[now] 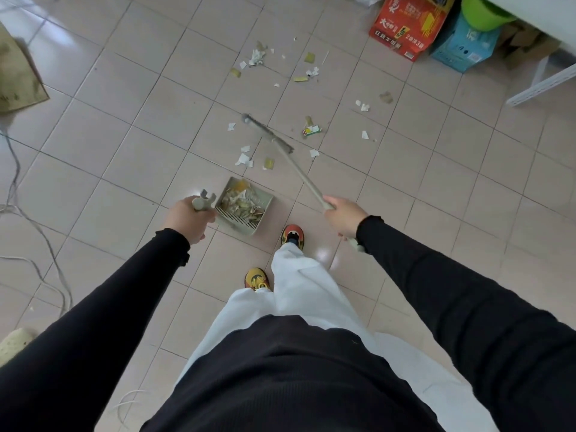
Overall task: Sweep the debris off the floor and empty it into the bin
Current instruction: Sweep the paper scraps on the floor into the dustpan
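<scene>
Paper scraps and small wrappers (280, 67) lie scattered over the pale tiled floor ahead of me. A beige dustpan (244, 205) rests on the floor in front of my feet, holding a heap of torn paper. My left hand (188, 218) grips the dustpan's upright handle (202, 202). My right hand (343, 215) holds the long broom handle (307, 182). The broom head (268, 132) sits among the scraps beyond the dustpan, blurred. A few white scraps (244, 157) lie between the broom head and the dustpan's mouth.
A red carton (408, 24), a blue box (464, 46) and a green bucket (481, 10) stand at the far right under a white table. White cables (18, 207) trail along the left. A brown paper bag (17, 73) lies at the far left.
</scene>
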Demonstrator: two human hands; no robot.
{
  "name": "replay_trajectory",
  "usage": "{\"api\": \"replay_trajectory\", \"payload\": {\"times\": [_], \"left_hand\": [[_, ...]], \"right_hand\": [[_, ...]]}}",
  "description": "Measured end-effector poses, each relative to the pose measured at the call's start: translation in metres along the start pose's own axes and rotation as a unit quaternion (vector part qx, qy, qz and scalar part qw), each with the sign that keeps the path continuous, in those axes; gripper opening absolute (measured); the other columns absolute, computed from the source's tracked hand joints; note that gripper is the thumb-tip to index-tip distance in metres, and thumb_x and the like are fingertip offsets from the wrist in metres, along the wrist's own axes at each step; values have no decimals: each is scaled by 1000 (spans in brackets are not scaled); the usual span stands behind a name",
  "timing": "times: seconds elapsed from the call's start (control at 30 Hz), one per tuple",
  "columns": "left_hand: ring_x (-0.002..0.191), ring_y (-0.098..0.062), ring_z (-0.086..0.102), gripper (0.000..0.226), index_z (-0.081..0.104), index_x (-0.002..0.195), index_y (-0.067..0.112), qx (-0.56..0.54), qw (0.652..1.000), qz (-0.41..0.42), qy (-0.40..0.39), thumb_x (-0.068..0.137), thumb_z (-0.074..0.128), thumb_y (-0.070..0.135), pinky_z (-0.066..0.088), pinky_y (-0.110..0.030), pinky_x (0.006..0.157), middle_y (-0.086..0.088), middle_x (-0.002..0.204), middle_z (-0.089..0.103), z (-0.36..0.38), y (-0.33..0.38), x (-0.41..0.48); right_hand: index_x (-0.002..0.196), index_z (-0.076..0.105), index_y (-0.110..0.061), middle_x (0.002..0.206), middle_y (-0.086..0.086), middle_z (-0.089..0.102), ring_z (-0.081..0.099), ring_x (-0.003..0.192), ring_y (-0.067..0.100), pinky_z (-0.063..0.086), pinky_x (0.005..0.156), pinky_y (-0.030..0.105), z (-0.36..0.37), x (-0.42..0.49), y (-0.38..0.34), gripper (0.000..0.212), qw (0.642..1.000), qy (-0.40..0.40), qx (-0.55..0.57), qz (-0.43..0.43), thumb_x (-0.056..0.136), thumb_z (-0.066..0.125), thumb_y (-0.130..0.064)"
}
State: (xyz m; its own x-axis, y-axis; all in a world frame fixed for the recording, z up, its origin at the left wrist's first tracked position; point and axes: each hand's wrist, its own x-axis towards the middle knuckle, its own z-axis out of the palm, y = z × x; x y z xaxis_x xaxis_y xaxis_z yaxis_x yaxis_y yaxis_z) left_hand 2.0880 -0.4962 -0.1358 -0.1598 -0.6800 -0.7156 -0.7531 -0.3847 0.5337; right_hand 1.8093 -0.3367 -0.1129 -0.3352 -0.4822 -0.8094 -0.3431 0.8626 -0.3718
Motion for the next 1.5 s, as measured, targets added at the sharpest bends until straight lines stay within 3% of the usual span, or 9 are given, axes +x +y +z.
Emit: {"api": "replay_trajectory", "payload": {"times": [0.1,0.37,0.5,0.67,0.87,0.97,1.1,1.3,1.5], "left_hand": [[50,-22,44,13,65,94,13,-8,1000,-11,1,84,59,8,39,-26,49,-21,89,64,1,18,8],[50,-18,45,5,60,91,21,-22,999,-29,9,90,60,16,38,-25,49,-13,96,71,-1,54,36],[52,-18,45,4,59,98,16,-19,1000,-24,1,94,59,17,38,-25,50,-13,102,72,-4,61,43],[52,-18,47,8,58,86,21,-5,1000,-25,5,92,59,17,40,-25,50,-17,105,73,-7,64,44],[48,-19,44,7,63,96,11,-21,999,-28,7,91,61,16,37,-23,47,-22,108,72,-5,61,40],[49,-19,45,3,62,92,14,-21,999,-28,7,92,61,16,37,-23,48,-19,106,73,-4,61,36],[48,-18,45,4,62,88,19,-22,999,-30,11,91,61,17,38,-23,47,-17,105,73,-2,59,34],[50,-19,47,8,64,98,15,-16,999,-31,19,91,61,16,40,-24,46,-19,107,73,-2,58,35],[52,-18,48,21,64,113,13,-38,998,-37,24,92,62,17,41,-25,49,-17,108,73,0,69,39]], "right_hand": [[144,41,-20,107,16,63,57,71,28,57,67,45,-15,50,-32,46,999,-1,-40,-2,99,36,-15],[141,47,-4,86,2,55,53,65,14,45,35,13,-21,125,-71,41,998,-49,-33,16,100,46,-6],[115,51,-22,73,6,47,50,58,22,46,48,28,-10,96,-44,28,987,-110,-120,10,95,40,-6],[149,40,-33,82,5,53,43,53,17,38,42,23,-53,28,1,53,983,-148,-106,16,99,38,-15],[151,37,-35,79,3,57,48,55,20,46,47,30,-50,17,-3,55,993,-77,-83,6,98,36,-18],[150,39,-30,104,12,64,56,69,28,53,55,35,-24,47,-22,56,990,-59,-126,2,97,35,-14],[147,42,-16,97,6,54,51,73,23,34,50,23,0,40,-24,47,981,-126,-149,1,101,34,-11],[148,37,-43,74,-7,52,42,50,11,35,38,21,-34,-31,14,53,983,-155,-89,30,100,35,-22],[148,35,-47,85,-1,60,43,55,17,37,42,25,-65,-13,22,53,992,-118,-37,21,99,39,-27]]}}
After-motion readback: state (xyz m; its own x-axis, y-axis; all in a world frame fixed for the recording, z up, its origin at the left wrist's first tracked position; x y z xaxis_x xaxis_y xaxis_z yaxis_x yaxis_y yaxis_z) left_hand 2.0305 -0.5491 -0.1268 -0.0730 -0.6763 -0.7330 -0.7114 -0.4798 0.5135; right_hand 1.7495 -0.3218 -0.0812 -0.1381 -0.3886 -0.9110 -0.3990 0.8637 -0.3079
